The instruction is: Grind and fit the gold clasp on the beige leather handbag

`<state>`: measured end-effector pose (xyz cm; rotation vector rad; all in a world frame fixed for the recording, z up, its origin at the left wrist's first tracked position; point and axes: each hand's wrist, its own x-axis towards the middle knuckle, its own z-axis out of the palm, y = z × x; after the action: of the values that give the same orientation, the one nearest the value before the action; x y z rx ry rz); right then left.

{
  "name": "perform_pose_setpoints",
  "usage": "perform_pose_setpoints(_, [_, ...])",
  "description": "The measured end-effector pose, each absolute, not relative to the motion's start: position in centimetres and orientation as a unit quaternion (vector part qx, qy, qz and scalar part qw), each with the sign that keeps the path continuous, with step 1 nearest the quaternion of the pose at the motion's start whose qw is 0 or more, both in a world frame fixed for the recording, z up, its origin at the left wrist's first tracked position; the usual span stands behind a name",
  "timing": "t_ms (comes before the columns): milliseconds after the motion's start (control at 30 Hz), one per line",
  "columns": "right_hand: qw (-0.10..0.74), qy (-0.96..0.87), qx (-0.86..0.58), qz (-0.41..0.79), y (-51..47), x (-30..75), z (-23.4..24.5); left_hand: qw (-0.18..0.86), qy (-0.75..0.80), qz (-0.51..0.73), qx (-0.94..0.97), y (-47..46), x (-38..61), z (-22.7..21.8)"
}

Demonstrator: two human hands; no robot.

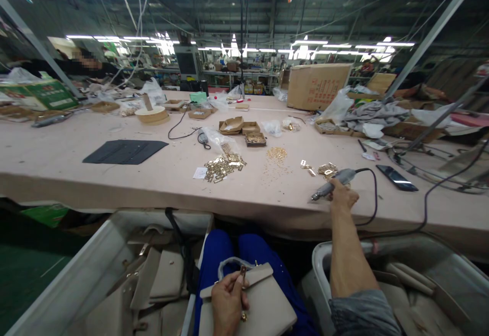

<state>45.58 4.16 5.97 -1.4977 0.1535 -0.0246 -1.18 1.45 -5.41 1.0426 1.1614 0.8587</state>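
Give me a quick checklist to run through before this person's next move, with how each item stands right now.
1. Bag supported: ok, it rests on the person's lap.
2. Left hand placed: ok, its fingers pinch a small metal piece at the bag's flap.
3. Right hand on the grey corded tool: ok, it grips it.
4. Tool at the bag: not ok, its tip is at the table's near side, apart from the bag.
5. Small part on the tip: cannot tell, too small to see.
6. Cord free of snags: cannot tell, part is hidden.
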Motion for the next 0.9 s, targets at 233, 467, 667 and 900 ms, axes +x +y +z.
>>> perform_pose_setpoints(233, [0.895, 0.020, -0.395, 0.208, 5.6, 44.6, 6.3, 0.626, 0.513, 0.374, 0.453, 1.7, -1.0, -6.1])
perform_pose_setpoints(467, [0.919, 0.018, -0.321, 0.229, 8.2, 43.0, 6.4, 0.619, 0.513, 0.365, 0.469, 1.6, -1.0, -6.5])
perform_pose_setpoints(667, [0.931, 0.044, -0.314, 0.180, 11.0, 42.5, 6.3, 0.617, 0.516, 0.366, 0.468, 1.6, -0.9, -7.1])
perform_pose_setpoints(900, [0.931, 0.086, -0.325, 0.141, 13.8, 43.8, 6.4, 0.624, 0.509, 0.375, 0.460, 1.6, -0.8, -5.6])
